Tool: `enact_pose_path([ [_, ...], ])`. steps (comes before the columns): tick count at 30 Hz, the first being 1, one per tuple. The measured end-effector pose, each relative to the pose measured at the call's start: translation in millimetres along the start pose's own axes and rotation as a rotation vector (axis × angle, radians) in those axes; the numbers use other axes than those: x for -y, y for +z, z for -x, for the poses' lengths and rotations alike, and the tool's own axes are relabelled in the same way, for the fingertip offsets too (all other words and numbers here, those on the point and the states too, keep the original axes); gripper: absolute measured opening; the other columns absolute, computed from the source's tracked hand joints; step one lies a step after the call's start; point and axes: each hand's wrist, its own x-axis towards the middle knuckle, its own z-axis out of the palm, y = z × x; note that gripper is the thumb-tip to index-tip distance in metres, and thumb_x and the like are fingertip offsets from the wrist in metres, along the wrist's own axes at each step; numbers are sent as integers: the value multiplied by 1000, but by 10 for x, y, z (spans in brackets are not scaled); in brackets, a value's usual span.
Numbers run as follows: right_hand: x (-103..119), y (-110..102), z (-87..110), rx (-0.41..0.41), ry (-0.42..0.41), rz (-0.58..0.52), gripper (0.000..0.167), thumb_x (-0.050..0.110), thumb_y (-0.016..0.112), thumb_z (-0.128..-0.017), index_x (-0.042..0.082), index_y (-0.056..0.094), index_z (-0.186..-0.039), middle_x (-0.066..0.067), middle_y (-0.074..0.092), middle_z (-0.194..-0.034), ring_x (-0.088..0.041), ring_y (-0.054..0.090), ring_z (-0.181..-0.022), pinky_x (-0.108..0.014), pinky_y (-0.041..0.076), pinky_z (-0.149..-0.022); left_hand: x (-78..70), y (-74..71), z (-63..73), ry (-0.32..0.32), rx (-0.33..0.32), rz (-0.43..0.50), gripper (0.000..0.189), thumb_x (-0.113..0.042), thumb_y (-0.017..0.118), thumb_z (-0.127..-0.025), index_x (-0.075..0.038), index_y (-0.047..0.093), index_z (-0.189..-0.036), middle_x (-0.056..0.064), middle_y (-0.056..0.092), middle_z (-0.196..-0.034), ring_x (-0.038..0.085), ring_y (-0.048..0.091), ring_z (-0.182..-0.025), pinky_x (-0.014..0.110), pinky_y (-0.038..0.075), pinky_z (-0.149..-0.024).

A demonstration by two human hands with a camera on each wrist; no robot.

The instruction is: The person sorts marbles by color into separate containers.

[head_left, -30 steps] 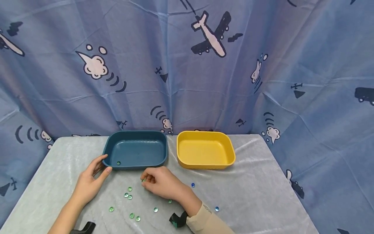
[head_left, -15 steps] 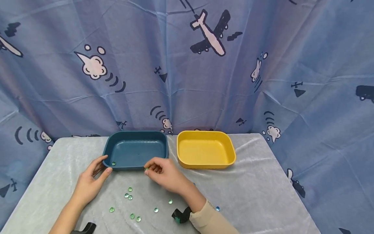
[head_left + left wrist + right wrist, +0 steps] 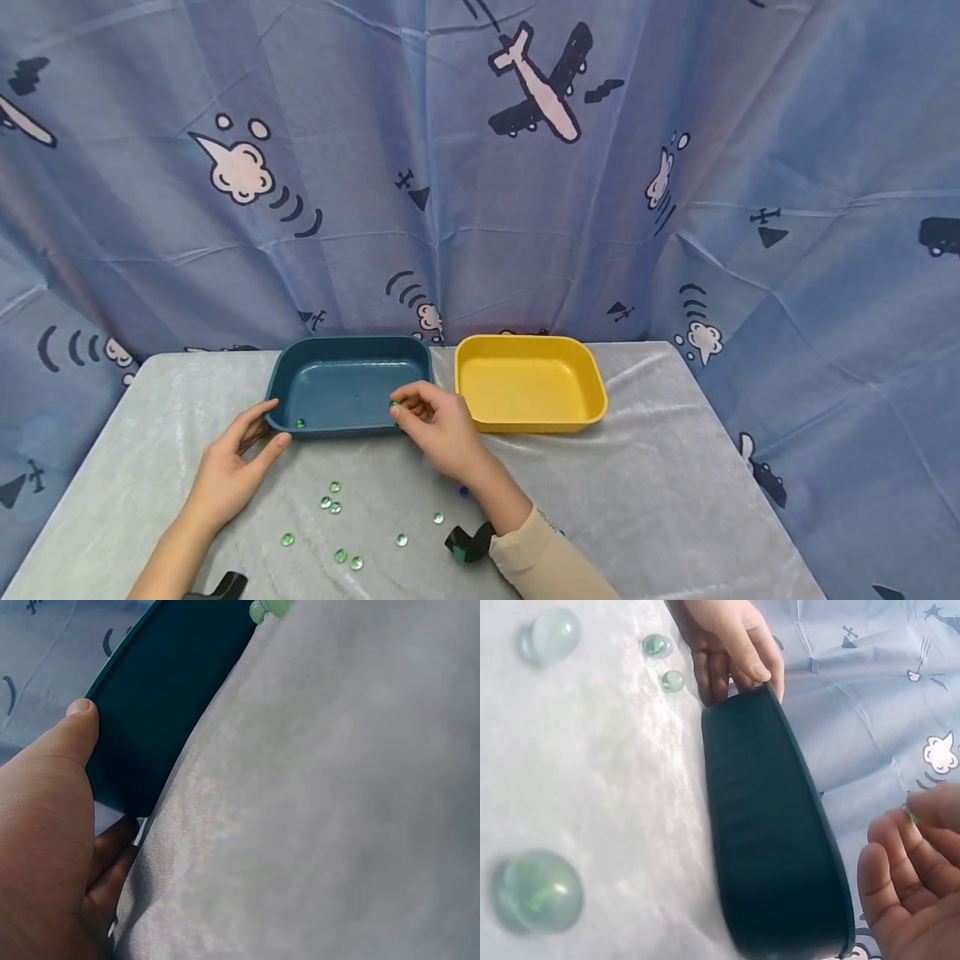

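Observation:
With thumb and index finger my right hand (image 3: 442,425) pinches a small green glass marble (image 3: 394,403) above the right front part of the dark teal tray (image 3: 337,432). My left hand (image 3: 228,475) holds that tray at its left front corner, its thumb (image 3: 81,709) on the rim and the other fingers round the end wall. Another green marble (image 3: 301,422) lies inside the tray by that corner. On the grey cloth in front, several green marbles (image 3: 335,487) lie scattered. Most of the held marble is hidden by the fingertips in the right wrist view.
A yellow tray (image 3: 530,426) stands right of the teal one, near the table's back edge. A dark blue marble (image 3: 464,491) shows beside my right forearm. Behind the table hangs a blue printed curtain (image 3: 360,167).
My right hand has risen from the cloth in front of the teal tray, moving back and slightly right over its rim with the marble. The marble inside has shifted about; my left hand stays put.

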Motion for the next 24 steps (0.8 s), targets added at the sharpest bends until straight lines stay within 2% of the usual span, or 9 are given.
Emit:
enact_pose_path([
  [3, -17, -2, -15, -34, 32, -8, 12, 16, 74, -107, 14, 79, -118, 5, 71, -95, -14, 62, -81, -23, 53, -70, -4, 3, -1, -5, 2, -6, 62, -24, 81, -103, -16, 56, -159, 25, 71, -138, 21, 66, -127, -1, 38, -97],
  [9, -49, -2, -38, -50, 61, -13, 13, 17, 73, -108, 13, 78, -119, 2, 71, -95, -15, 62, -80, -22, 52, -67, 0, -5, -3, -2, 1, 5, 62, -22, 83, -102, -17, 58, -158, 22, 71, -139, 3, 61, -125, -1, 38, -98],
  [11, -57, 1, -44, -58, 68, -19, 14, 16, 73, -108, 12, 78, -120, 1, 71, -95, -16, 63, -79, -22, 52, -66, -2, -8, -2, -1, 5, 4, 62, -23, 83, -102, -17, 58, -158, 22, 71, -139, 10, 64, -126, -1, 37, -98],
  [16, -57, 13, -67, -88, 91, -22, 14, 16, 73, -108, 11, 78, -120, 1, 72, -92, -16, 65, -75, -23, 56, -65, -14, -13, 0, -2, 13, 1, 63, -24, 82, -102, -18, 57, -159, 22, 71, -140, 43, 68, -125, -1, 36, -97],
  [24, -74, 17, -101, -93, 133, -28, 18, 14, 73, -108, 5, 76, -123, -7, 73, -93, -20, 69, -77, -25, 60, -68, -23, -11, -5, -8, 20, 12, 62, -25, 81, -103, -17, 56, -160, 23, 69, -142, 48, 66, -126, -1, 36, -97],
])
